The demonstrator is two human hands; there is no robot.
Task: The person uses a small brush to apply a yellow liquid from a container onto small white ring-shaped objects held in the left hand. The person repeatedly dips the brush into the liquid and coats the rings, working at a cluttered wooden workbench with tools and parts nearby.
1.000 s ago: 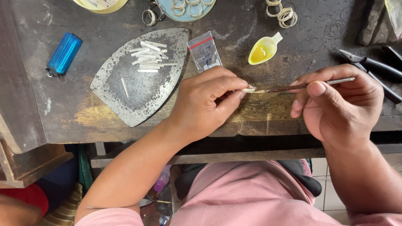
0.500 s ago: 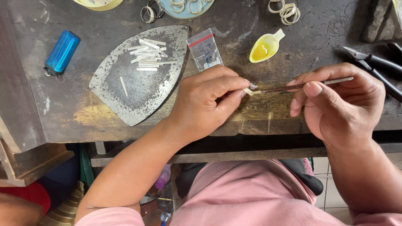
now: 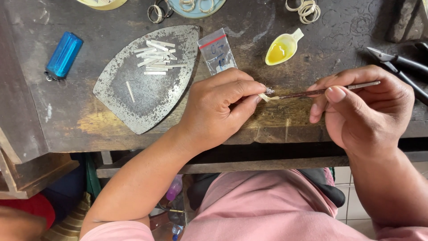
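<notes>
The left hand (image 3: 218, 111) pinches a small pale strip (image 3: 264, 97) at the tabletop (image 3: 290, 120) edge, steadying it so the thin metal tool (image 3: 327, 90) gripped by the right hand (image 3: 365, 111) meets its tip. More strips lie on the metal plate (image 3: 133, 102), within reach.

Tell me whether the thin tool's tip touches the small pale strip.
Touching: the head view shows the thin tool tip meeting the small pale strip pinched in the left hand.
</notes>
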